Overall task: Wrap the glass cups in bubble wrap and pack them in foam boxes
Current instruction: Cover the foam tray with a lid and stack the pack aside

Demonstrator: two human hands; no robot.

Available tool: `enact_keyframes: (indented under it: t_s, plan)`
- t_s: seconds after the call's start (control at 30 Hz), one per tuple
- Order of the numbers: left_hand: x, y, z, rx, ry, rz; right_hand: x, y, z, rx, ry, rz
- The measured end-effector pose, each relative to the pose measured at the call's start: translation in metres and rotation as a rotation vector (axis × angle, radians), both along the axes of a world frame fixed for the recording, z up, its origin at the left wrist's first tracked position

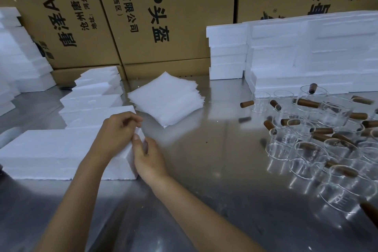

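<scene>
Holding the foam box (61, 153) at its right end, both your hands meet on the steel tabletop (204, 170).

Your left hand (116, 133) has a curled grip on its top corner; your right hand (148, 159) clasps the end face. Wrap sheets (166, 98) lie just behind, glass cups (327, 139) far right.

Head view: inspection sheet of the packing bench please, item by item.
Surface: reflective metal table, small dark specks.
Job's things: clear glass cups with brown wooden handles clustered at right, unwrapped; stack of white wrap sheets at centre; white foam boxes at left, more stacked behind the cups.
Clutter: nothing seen.
Hands: left hand and right hand both grip the near foam box's right end.
Cables: nothing seen.
Surroundings: brown printed cardboard cartons behind.
</scene>
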State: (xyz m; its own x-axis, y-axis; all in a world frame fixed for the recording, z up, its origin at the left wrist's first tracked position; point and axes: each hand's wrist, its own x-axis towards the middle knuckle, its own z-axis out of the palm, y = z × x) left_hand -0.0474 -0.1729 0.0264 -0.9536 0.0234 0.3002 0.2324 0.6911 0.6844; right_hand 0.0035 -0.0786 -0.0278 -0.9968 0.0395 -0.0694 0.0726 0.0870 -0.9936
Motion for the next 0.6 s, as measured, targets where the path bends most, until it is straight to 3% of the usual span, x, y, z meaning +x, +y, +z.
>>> enact_keyframes:
  t_s: [0.13, 0.23, 0.47, 0.6]
  plan:
    - [-0.001, 0.007, -0.001, -0.045, 0.037, -0.021, -0.002, 0.030, 0.000, -0.010, -0.038, 0.139]
    - [-0.002, 0.031, -0.003, -0.064, 0.061, -0.090, -0.007, 0.061, -0.002, 0.040, -0.078, 0.106]
    - [-0.003, 0.129, -0.020, -0.091, 0.042, -0.324, -0.015, 0.159, -0.004, 0.011, -0.030, -0.210]
    - [-0.007, 0.177, -0.035, 0.031, -0.049, -0.409, -0.018, 0.208, -0.010, 0.087, 0.001, -0.446]
